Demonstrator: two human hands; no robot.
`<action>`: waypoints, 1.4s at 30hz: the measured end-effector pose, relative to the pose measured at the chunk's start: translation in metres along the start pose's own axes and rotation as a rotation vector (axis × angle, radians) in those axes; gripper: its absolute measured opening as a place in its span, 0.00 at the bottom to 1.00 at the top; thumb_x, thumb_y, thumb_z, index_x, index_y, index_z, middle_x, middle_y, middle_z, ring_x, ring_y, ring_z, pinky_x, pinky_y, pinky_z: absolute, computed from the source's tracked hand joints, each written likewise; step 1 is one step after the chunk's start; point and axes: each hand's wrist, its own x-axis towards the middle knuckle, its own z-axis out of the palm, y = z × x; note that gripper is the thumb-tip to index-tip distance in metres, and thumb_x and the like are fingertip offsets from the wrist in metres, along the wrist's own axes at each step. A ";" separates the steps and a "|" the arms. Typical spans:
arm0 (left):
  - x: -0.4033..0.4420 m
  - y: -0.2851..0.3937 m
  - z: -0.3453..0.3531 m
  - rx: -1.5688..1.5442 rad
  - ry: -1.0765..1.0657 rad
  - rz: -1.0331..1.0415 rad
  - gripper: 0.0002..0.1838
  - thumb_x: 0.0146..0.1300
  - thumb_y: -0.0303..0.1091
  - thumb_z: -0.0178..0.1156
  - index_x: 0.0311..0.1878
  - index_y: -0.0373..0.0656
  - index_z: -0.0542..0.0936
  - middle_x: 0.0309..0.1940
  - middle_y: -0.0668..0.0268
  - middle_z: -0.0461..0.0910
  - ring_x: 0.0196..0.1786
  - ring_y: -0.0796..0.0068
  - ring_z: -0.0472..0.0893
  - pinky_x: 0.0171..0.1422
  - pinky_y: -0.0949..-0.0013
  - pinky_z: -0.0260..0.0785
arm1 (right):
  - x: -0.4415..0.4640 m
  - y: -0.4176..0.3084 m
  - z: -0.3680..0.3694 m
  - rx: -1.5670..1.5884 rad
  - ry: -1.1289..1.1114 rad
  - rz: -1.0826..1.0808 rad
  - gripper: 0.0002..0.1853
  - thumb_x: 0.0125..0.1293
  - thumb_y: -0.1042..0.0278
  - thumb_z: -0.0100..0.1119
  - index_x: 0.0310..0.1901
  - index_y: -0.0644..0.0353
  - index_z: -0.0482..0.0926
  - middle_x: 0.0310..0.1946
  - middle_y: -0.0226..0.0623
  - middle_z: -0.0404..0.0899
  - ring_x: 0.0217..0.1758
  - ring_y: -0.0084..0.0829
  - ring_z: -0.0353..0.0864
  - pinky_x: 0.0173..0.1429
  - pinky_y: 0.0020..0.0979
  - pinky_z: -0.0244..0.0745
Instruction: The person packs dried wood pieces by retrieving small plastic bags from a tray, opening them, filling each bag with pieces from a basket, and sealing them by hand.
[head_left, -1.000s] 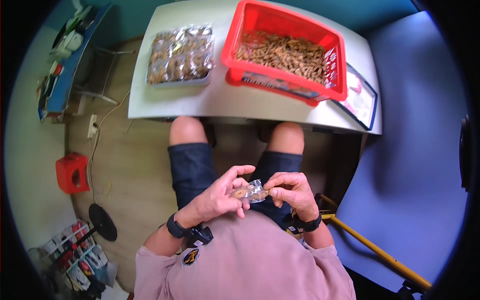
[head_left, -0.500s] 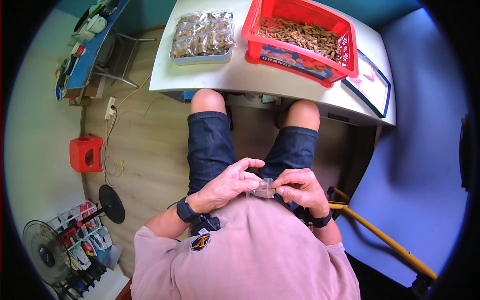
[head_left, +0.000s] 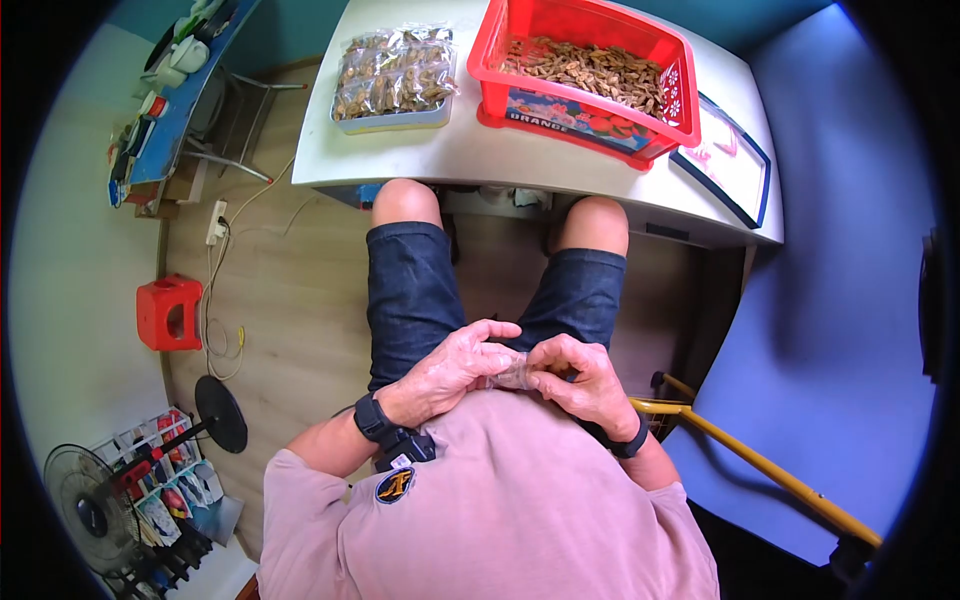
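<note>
Close to my belly, a small clear plastic bag (head_left: 510,375) with brown pieces inside is held between both hands. My left hand (head_left: 452,368) grips its left side with thumb and fingers, the index finger stretched out above. Pinched at the bag's right end are the fingertips of my right hand (head_left: 580,378); whether a piece is between them I cannot make out. On the table, a red plastic basket (head_left: 575,118) holds a heap of brown dried pieces (head_left: 590,72). Left of it, a shallow tray (head_left: 392,122) carries several filled clear bags (head_left: 395,72).
A framed picture (head_left: 728,160) lies on the white table's (head_left: 400,158) right side. Yellow metal tubing (head_left: 760,470) runs along my right. To the left are a red stool (head_left: 168,312), a power strip (head_left: 217,222) with cables, and a fan (head_left: 92,515).
My right hand has moved a little left and closer to my left hand, at the bag's end. The whole view has shifted slightly.
</note>
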 end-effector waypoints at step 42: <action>0.051 0.014 0.050 -0.126 -0.120 0.090 0.21 0.61 0.26 0.70 0.56 0.38 0.77 0.49 0.64 0.81 0.51 0.72 0.83 0.60 0.63 0.79 | 0.003 -0.012 -0.034 -0.278 0.340 -0.226 0.06 0.55 0.81 0.70 0.32 0.66 0.80 0.29 0.37 0.79 0.24 0.26 0.75 0.29 0.27 0.70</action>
